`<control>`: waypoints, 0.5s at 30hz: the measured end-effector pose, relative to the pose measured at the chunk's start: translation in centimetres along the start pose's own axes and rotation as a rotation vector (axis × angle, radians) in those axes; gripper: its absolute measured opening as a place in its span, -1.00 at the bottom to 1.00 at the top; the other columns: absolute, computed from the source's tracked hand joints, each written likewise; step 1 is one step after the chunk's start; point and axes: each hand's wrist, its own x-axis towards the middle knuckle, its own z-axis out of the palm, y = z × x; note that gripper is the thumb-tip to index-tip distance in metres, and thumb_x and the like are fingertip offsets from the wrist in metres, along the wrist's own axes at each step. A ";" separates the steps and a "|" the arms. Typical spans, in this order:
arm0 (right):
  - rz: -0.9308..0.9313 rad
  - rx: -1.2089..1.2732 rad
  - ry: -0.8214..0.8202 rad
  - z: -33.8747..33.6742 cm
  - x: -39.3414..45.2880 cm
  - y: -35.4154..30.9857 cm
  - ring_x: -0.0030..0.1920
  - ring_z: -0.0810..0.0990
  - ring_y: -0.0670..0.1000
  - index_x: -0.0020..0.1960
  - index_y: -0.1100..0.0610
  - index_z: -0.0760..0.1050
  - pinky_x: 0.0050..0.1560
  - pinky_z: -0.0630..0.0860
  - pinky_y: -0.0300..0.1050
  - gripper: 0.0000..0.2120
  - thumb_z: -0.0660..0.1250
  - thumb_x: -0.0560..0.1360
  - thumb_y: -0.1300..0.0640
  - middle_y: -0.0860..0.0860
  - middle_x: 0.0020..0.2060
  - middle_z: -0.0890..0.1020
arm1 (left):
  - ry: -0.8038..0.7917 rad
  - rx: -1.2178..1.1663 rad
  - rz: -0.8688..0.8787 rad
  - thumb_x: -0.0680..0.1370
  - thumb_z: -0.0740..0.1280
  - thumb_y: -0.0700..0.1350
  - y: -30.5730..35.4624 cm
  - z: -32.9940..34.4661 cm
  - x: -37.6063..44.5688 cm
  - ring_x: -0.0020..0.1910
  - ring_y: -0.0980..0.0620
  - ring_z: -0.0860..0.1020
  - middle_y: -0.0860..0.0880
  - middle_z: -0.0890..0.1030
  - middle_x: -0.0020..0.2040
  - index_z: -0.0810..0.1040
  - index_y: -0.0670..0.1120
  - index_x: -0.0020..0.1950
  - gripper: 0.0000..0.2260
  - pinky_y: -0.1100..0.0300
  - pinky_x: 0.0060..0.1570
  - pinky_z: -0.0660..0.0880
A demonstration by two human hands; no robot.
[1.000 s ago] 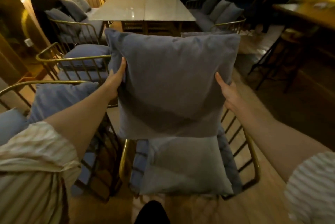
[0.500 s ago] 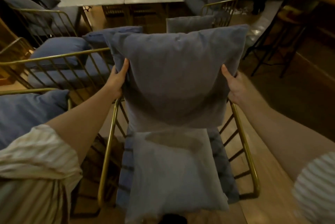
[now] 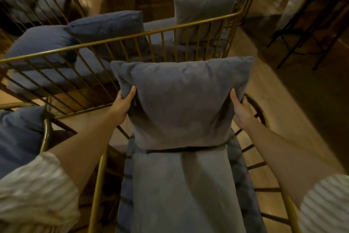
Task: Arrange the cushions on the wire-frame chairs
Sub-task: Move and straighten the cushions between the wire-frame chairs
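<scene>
You are standing at the front of a gold wire-frame chair (image 3: 98, 176), looking down at it. Between your hands you hold a grey-blue back cushion (image 3: 181, 100) upright at the far end of the seat, its lower edge touching or just above the seat cushion (image 3: 181, 195) that already lies flat along the chair.

The main risk, as a judgement: the cushion is soft and top-heavy, and the chair's backrest is hidden behind it, so if you let go before it leans against the wire back, it could flop forward onto the seat or slip sideways over the low rail. It also seems slightly skewed toward the right, so it may settle off-centre.

Your left hand (image 3: 122, 105) grips the cushion's left edge, thumb lying on the front face, the other fingers wrapped out of sight behind. Your right hand (image 3: 240, 109) mirrors this on the right edge, thumb forward, fingers hidden behind. Both hands pinch the fabric firmly enough to dent it.

Beyond stands another wire chair (image 3: 113, 40), already holding blue cushions (image 3: 105, 27).
</scene>
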 end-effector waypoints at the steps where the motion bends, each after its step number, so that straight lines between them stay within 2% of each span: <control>1: 0.004 -0.028 -0.013 0.0 1.1 0.9 0.37 0.54 0.11 0.53 0.07 0.29 0.31 0.53 0.10 -0.01 0.51 0.26 -0.35 -0.01 0.28 0.61 | 0.008 0.016 -0.018 0.30 0.37 0.41 -0.9 0.1 0.8 0.35 -0.12 0.40 -0.01 0.45 0.39 0.27 0.12 0.47 -0.18 -0.05 0.28 0.36; 3: 0.042 -0.100 -0.019 -0.1 2.7 2.5 0.38 0.52 0.14 0.54 0.12 0.28 0.37 0.48 0.20 0.11 0.50 0.17 -0.43 0.06 0.36 0.56 | 0.022 0.064 -0.059 0.25 0.34 0.46 -2.9 0.2 2.1 0.37 -0.16 0.41 -0.04 0.47 0.38 0.29 0.08 0.45 -0.14 -0.12 0.32 0.36; 4: 0.077 -0.139 -0.006 0.0 3.3 3.4 0.38 0.51 0.16 0.54 0.14 0.25 0.38 0.47 0.24 0.11 0.49 0.20 -0.43 0.09 0.38 0.54 | 0.035 0.095 -0.083 0.29 0.31 0.45 -3.9 0.3 2.8 0.37 -0.18 0.41 -0.05 0.47 0.38 0.30 0.08 0.44 -0.18 -0.15 0.32 0.37; 8: 0.142 -0.296 0.134 0.2 5.2 5.9 0.38 0.49 0.23 0.54 0.13 0.18 0.35 0.48 0.28 -0.16 0.43 0.45 -0.25 0.15 0.41 0.47 | 0.104 0.183 -0.196 0.49 0.22 0.35 -6.1 1.0 5.4 0.38 -0.27 0.38 -0.09 0.41 0.44 0.24 0.10 0.48 -0.37 -0.26 0.29 0.39; 12: 0.161 -0.361 0.184 0.9 4.7 5.8 0.43 0.43 0.24 0.59 0.12 0.11 0.41 0.42 0.27 -0.23 0.40 0.54 -0.11 0.17 0.49 0.39 | 0.131 0.199 -0.211 0.56 0.24 0.22 -5.6 1.6 6.1 0.36 -0.30 0.39 -0.13 0.39 0.44 0.18 0.13 0.51 -0.44 -0.32 0.32 0.36; 15: 0.186 -0.460 0.189 0.9 2.5 5.5 0.47 0.39 0.27 0.61 0.14 0.05 0.43 0.40 0.24 -0.21 0.39 0.56 -0.05 0.19 0.52 0.34 | 0.117 0.331 -0.102 0.54 0.32 0.12 -5.6 1.3 4.2 0.32 -0.28 0.45 -0.18 0.44 0.40 0.23 0.03 0.49 -0.43 -0.26 0.29 0.42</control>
